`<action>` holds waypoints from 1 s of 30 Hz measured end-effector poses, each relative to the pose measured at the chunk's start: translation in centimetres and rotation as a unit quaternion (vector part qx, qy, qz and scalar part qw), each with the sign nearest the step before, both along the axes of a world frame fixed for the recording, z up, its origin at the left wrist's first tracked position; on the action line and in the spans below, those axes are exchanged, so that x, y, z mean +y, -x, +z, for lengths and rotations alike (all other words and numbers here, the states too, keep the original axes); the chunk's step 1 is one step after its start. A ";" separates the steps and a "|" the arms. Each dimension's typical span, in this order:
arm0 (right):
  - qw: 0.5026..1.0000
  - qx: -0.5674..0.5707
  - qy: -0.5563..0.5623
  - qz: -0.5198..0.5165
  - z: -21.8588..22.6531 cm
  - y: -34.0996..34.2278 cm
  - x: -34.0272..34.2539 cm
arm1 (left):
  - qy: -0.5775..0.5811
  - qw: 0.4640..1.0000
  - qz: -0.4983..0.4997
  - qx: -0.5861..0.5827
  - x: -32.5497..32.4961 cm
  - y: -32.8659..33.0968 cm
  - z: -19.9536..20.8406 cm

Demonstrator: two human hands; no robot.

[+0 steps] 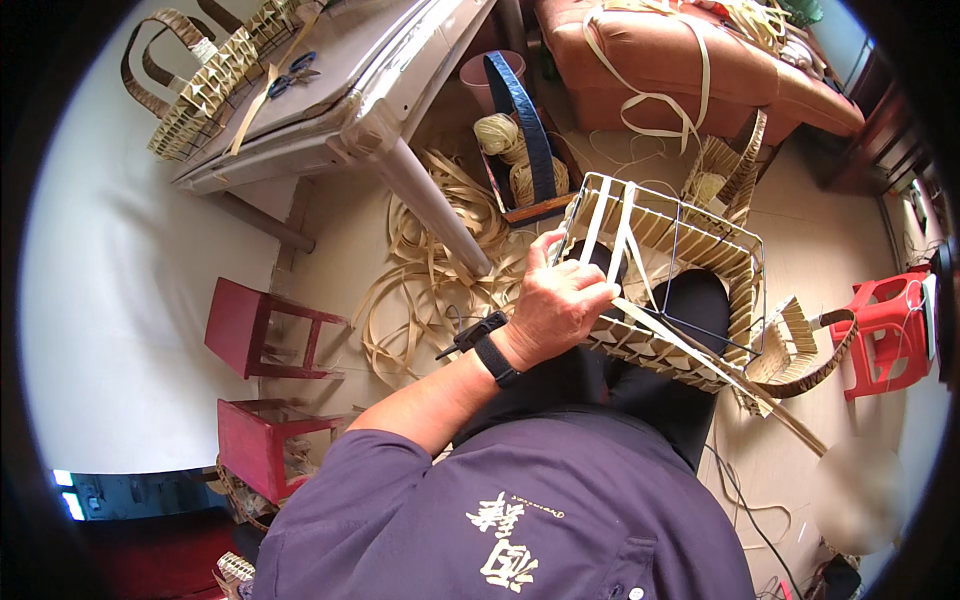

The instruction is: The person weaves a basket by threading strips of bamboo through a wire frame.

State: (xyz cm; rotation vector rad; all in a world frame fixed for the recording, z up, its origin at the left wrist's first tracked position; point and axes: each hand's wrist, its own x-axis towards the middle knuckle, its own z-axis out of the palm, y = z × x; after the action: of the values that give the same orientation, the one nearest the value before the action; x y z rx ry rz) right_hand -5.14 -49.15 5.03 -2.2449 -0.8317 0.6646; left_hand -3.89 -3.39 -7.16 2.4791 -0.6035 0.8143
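Note:
A rectangular wire-frame basket (742,300), partly woven with pale flat strips, rests tilted on my lap. Over its left end my left hand (568,305) is closed, its fingers and thumb pinching a pale strip (625,235) that crosses the open frame. Another length of strip (700,350) runs taut from near those fingers across the basket's near side, out to the lower right. It ends at a smeared pale shape, probably my right hand (860,495), whose fingers I cannot make out. A dark band sits on my left wrist.
Loose strips (400,310) lie heaped on the floor by the table leg (430,205). Beyond the basket stands a handled box (535,205) of yarn balls. Small woven baskets (790,345), red stools (885,335) and an orange sofa (640,60) surround me. Scissors (292,75) lie on the table.

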 end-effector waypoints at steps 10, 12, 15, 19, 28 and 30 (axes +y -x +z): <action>0.956 0.052 0.072 -0.280 -4.5 0.8 -6.3 | 0.020 0.999 -0.027 -0.015 -0.4 -0.4 -0.3; 0.977 0.063 -0.022 -0.204 -7.9 -0.8 1.2 | 0.046 0.999 -0.023 0.003 -0.2 -0.1 -0.4; 0.986 0.009 -0.084 -0.141 -9.2 -2.3 10.6 | 0.056 0.998 -0.022 0.011 0.1 0.1 -0.3; 0.967 -0.248 -0.014 -0.058 -11.2 -2.4 17.1 | 0.058 0.998 -0.017 0.026 0.6 0.2 -0.6; 0.992 -0.113 0.052 -0.036 -13.7 -0.7 6.6 | 0.072 0.996 -0.012 0.051 0.6 -0.2 0.0; 0.967 -0.115 0.225 -0.042 -18.5 1.3 -3.6 | 0.070 0.996 -0.005 0.056 0.6 0.4 0.7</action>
State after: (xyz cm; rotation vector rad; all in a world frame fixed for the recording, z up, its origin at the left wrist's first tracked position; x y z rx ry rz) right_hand -6.47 -52.72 -13.48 -2.7944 -0.7427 0.6067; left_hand -4.32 -2.80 -6.51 2.3738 -0.5005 0.6839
